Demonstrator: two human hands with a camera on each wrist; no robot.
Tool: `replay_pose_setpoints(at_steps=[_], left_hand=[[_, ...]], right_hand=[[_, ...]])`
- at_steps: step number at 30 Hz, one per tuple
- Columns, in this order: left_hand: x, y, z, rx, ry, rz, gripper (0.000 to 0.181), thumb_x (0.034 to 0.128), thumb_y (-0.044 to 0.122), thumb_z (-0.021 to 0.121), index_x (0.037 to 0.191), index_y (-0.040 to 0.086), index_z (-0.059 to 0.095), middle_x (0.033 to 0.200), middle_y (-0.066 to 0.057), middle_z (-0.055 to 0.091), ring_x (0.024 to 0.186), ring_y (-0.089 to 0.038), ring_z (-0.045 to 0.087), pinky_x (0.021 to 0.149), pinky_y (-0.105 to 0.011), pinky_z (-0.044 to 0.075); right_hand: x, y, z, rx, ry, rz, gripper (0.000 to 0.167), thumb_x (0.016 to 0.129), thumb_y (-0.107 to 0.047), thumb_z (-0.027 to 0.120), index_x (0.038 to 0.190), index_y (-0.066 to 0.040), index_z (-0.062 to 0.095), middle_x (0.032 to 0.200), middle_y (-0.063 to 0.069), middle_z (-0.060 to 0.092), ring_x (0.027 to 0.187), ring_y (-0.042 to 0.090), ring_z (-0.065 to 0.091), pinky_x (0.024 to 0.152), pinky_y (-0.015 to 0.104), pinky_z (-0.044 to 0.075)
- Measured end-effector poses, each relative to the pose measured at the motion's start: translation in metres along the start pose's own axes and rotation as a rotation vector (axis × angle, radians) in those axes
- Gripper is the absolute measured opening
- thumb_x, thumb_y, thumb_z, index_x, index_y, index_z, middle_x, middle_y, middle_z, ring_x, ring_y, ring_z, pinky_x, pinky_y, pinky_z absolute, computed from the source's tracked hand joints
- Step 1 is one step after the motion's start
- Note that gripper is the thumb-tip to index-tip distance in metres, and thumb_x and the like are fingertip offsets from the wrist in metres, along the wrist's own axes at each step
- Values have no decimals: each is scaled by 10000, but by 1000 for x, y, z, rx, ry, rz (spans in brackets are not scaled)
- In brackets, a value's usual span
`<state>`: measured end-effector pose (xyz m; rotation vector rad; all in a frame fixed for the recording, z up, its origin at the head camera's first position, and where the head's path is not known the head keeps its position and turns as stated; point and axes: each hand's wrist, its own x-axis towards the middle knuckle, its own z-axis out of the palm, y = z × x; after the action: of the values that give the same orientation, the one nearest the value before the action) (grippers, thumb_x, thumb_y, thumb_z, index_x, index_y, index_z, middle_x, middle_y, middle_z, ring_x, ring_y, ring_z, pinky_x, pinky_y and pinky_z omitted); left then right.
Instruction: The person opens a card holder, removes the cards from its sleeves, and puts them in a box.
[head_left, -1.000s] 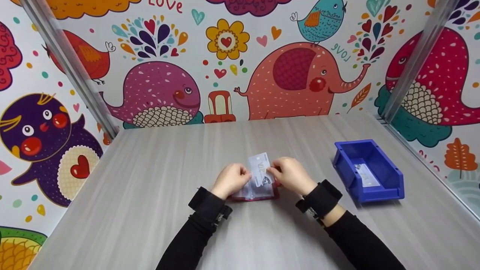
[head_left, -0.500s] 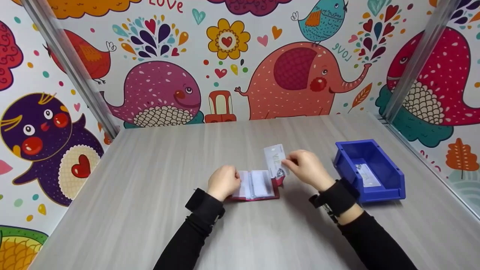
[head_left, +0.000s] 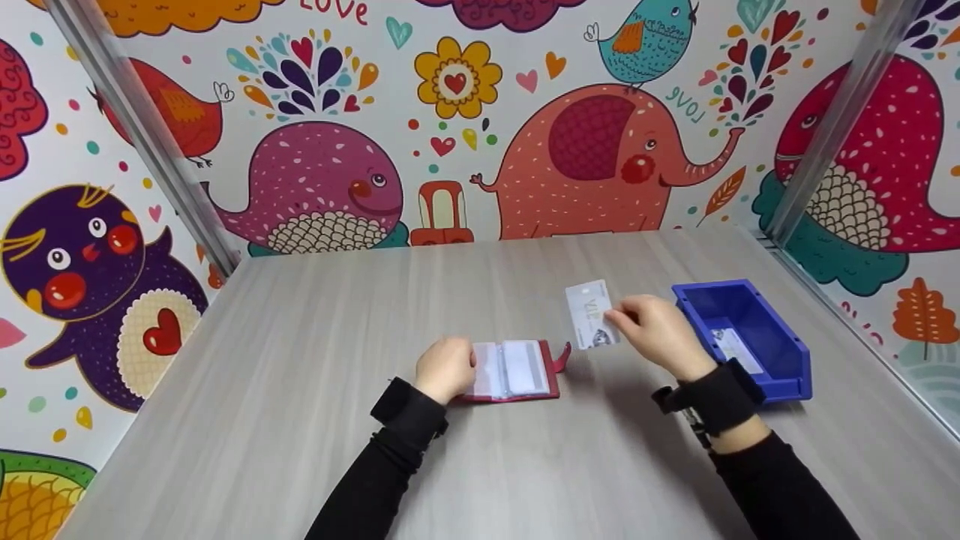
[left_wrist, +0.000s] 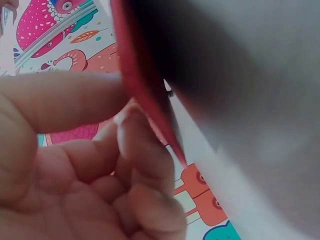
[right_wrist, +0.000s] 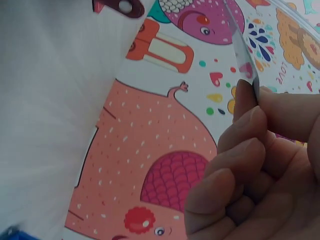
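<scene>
A red card holder [head_left: 553, 375] lies spread apart on the table, its clear plastic sleeves facing up and its strap [head_left: 562, 358] sticking out to the right. My left hand [head_left: 446, 369] pinches its left edge between thumb and fingers; the left wrist view shows the red cover [left_wrist: 145, 95] between them. Above the table, right of the holder, my right hand [head_left: 664, 334] pinches a white card [head_left: 590, 311] with "VIP" lettering by its right edge. Seen nearly edge-on in the right wrist view, the card [right_wrist: 243, 55] sits between thumb and curled fingers.
A blue plastic bin [head_left: 780, 330] stands on the right of the table, just beyond the right hand. Another white card [head_left: 735, 349] lies inside it. Patterned walls [head_left: 450, 150] with metal corner posts border the table [head_left: 337, 315] at the back and sides.
My right hand has drawn the card away from the holder, rightward toward the bin. The left hand has shifted slightly left and stays at the holder's left edge, leaving the sleeves uncovered.
</scene>
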<state>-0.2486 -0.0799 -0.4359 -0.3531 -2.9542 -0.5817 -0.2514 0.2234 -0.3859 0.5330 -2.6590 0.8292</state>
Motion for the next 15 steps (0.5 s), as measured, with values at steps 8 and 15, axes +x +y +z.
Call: replay_pose_setpoints(at_steps=[8,15], left_hand=[[0,-1,0,5,-67,-19,152,714,-49,638,655,89,613,719,-58,627,623,-199,516,570,-389,472],[1,-1,0,-7,-97,-37,145,700,-49,633,672,92,614,742,-65,628,634,-205,511,588,-388,468]], right_hand=[[-7,12,-21,-3,-8,86,191,957,-184,658,844,-35,700,710,12,592,625,170,477,567,304,359],[-15,24,-45,-3,0,143,229,968,-226,641,865,-29,699,762,41,629,640,169,501,557,277,377]])
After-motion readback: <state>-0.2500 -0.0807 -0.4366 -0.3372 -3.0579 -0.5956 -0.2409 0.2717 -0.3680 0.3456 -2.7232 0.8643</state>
